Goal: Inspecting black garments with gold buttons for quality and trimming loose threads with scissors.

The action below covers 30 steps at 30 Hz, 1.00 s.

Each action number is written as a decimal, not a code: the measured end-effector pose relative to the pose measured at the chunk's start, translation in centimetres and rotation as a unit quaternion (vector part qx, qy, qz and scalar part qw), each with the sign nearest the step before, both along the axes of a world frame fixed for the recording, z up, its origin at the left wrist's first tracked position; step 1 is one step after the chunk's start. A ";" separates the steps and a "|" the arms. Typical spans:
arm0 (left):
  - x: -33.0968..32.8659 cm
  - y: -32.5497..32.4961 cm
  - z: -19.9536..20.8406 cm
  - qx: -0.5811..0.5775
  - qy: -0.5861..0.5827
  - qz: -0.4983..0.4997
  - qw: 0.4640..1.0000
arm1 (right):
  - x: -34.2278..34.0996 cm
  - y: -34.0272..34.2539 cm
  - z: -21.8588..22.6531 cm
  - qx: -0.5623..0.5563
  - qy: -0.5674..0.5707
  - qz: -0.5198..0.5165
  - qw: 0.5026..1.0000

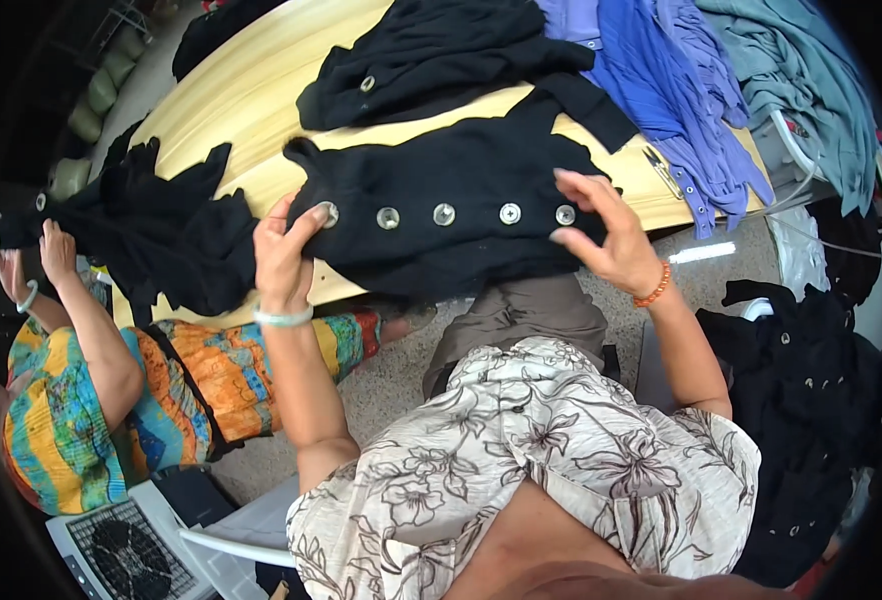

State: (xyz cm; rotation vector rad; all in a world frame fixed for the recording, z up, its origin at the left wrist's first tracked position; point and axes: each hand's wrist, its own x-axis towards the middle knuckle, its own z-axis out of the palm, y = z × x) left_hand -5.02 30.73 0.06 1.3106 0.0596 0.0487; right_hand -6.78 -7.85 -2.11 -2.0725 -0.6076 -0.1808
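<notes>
A black knit garment [431, 165] lies across the wooden table's near edge, with a row of several large round buttons along its front. At the row's left end, my left hand [286, 255] pinches the cloth, its thumb on the leftmost button [331, 214]. My right hand [616, 235] is beside the rightmost button [565, 215], thumb and fingers spread around it with nothing visible between them. The garment's near side hangs over my lap.
Small thread snips [663, 175] lie on the table [251, 75] at right, near blue-purple garments [651, 80]. Another black garment [441, 60] lies behind. At left a co-worker in patterned clothes handles dark cloth [181, 225]. More black garments [791, 390] hang at my right; a fan [131, 555] stands lower left.
</notes>
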 end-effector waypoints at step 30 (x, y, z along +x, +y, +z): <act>-1.5 -29.9 5.1 0.231 -0.413 -0.466 0.748 | -45.2 -31.6 19.5 -0.229 -0.120 -0.902 0.347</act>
